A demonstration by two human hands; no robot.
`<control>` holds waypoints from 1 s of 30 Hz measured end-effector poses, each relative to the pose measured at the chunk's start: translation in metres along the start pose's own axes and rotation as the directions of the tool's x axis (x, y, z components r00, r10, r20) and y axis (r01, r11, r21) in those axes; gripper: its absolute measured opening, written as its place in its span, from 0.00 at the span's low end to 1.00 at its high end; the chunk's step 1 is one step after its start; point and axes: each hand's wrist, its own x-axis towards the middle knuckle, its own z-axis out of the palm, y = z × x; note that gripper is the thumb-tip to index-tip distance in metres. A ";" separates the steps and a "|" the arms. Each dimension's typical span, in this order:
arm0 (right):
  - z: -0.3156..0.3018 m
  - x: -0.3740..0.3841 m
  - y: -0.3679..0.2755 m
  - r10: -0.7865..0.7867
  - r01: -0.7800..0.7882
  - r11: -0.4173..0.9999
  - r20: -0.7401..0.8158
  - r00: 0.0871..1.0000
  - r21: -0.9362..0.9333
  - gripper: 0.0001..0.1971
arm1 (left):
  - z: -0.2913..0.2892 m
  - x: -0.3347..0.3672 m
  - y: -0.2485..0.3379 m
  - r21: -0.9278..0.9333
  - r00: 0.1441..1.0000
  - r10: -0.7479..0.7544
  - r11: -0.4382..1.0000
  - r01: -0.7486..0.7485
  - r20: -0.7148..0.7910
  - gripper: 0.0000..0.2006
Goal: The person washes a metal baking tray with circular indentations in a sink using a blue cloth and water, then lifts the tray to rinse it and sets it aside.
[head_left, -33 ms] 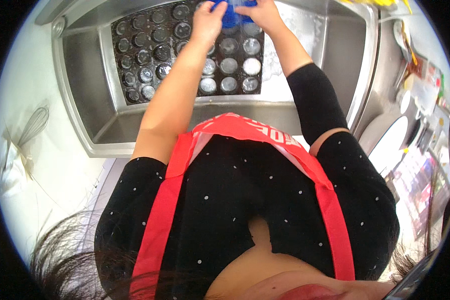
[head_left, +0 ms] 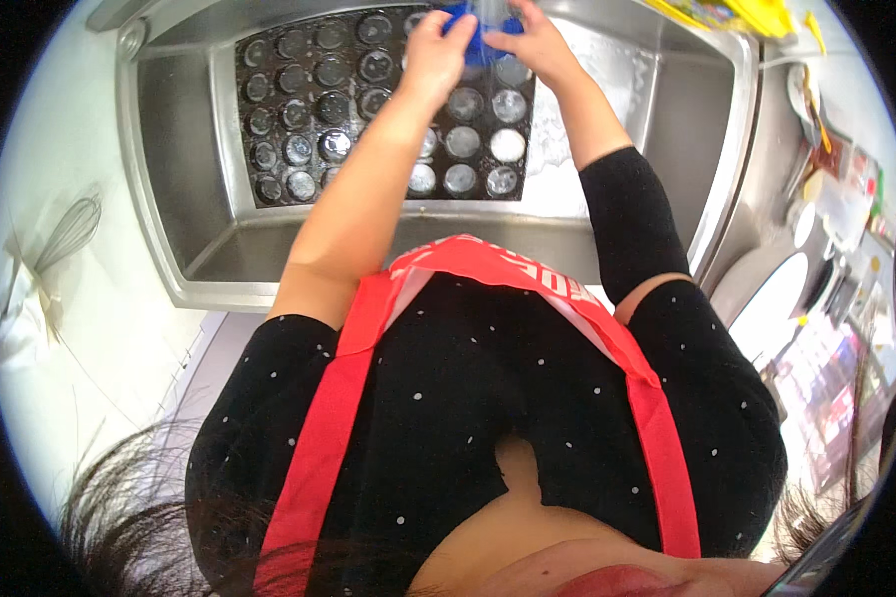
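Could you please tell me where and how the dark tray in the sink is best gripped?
Probably the dark tray by its right edge, coming from the right: it lies flat, and bare sink floor borders that straight edge.

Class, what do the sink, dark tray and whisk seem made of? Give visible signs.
Sink: probably stainless steel, satin finish; grey with soft reflections.
Dark tray: perhaps coated metal or silicone, wet-looking; black with glints, leaving it open.
Whisk: likely metal wire; thin, greyish loops.

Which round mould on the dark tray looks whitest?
The mould in the rightmost column of the tray, second from the bottom: nearly solid white; other visible ones look greyer or darker.
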 end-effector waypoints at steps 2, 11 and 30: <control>-0.007 -0.006 -0.020 0.295 -0.384 0.898 0.354 0.887 0.215 0.32 | -0.002 -0.004 0.001 -0.247 1.000 -0.003 0.969 0.000 -0.012 0.09; 0.017 -0.022 -0.042 0.463 -0.338 0.389 0.135 0.876 0.857 0.10 | -0.003 -0.008 0.015 -0.358 0.741 -0.672 0.691 0.628 0.003 0.26; 0.042 -0.014 -0.044 0.541 -0.446 0.731 -0.040 0.840 0.516 0.17 | 0.002 0.005 -0.045 -0.830 0.937 -0.338 0.494 0.258 0.091 0.12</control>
